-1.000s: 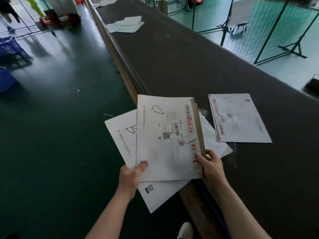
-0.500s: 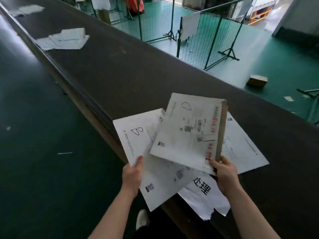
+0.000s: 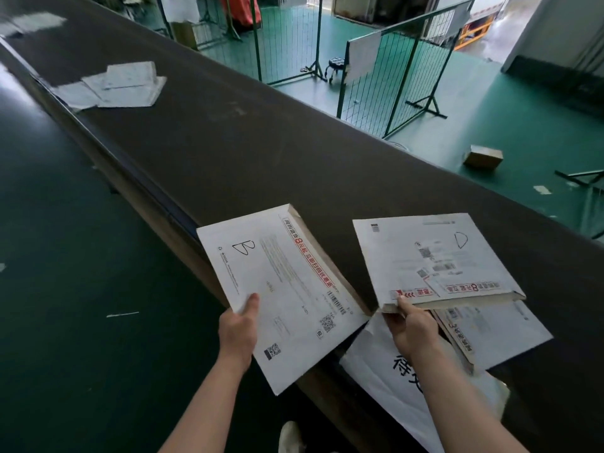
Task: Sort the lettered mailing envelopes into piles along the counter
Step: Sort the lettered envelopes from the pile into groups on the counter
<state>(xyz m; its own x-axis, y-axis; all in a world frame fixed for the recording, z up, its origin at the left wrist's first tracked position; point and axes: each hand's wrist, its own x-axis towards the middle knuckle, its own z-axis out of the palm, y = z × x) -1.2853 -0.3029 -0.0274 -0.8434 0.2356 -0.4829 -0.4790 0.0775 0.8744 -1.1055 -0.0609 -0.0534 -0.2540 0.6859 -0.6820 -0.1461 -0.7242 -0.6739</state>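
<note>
My left hand (image 3: 240, 328) grips the near corner of a white envelope marked B (image 3: 287, 295), held over the counter's near edge. My right hand (image 3: 410, 325) pinches the near edge of a white envelope marked D (image 3: 434, 263), held just above a pile of envelopes (image 3: 503, 331) lying on the dark counter (image 3: 261, 148). A white plastic mailer with black printed characters (image 3: 379, 371) hangs over the counter's edge beneath my right hand. Another pile of envelopes (image 3: 121, 85) lies far up the counter on the left.
The long counter runs diagonally from far left to near right. Green wire fence panels (image 3: 392, 76) stand beyond it. A small cardboard box (image 3: 483, 155) lies on the green floor at right. More papers (image 3: 32, 22) sit at the counter's far end. A shoe (image 3: 289, 436) shows below.
The D envelope has come off the B envelope: my right hand carried it right, over the pile on the counter. My left hand keeps the B envelope. The view swung right.
</note>
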